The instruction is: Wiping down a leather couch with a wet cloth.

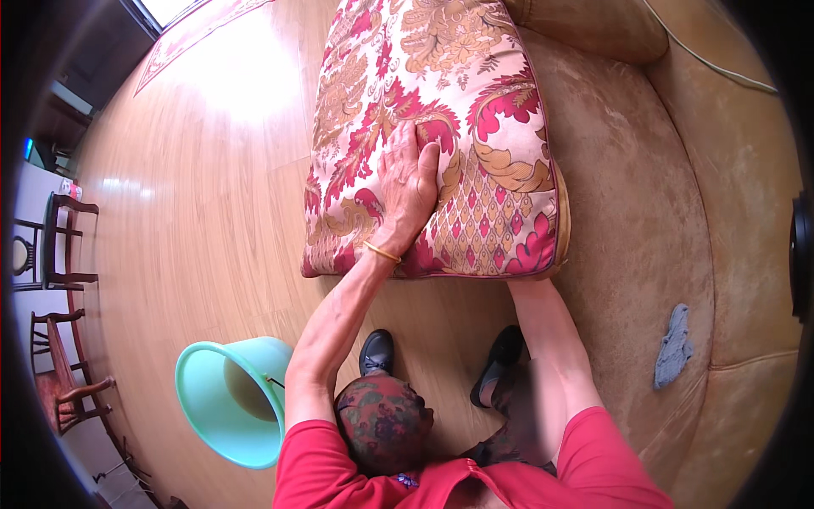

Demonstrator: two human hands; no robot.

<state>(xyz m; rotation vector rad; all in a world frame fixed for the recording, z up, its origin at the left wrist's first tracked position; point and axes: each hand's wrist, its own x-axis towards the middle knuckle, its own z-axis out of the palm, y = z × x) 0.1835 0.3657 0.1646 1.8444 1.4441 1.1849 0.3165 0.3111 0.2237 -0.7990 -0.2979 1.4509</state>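
A thick sofa cushion (500, 161) in cream, gold and crimson leaf pattern with dark piping reaches from the upper middle toward me. On its top my left hand (409, 182) lies flat, palm down, with the fingers stretched out. A gold bangle (381, 252) circles the left wrist. My right forearm (547, 327) goes under the cushion's near right corner. The right hand itself is hidden beneath it, so its fingers do not show.
To the right stands a tan sofa (619, 220) with a crumpled blue-grey cloth (674, 348) on its seat. A mint-green bucket (191, 407) is on the wooden floor (203, 220) at my left. Dark wooden chairs (64, 242) line the far left.
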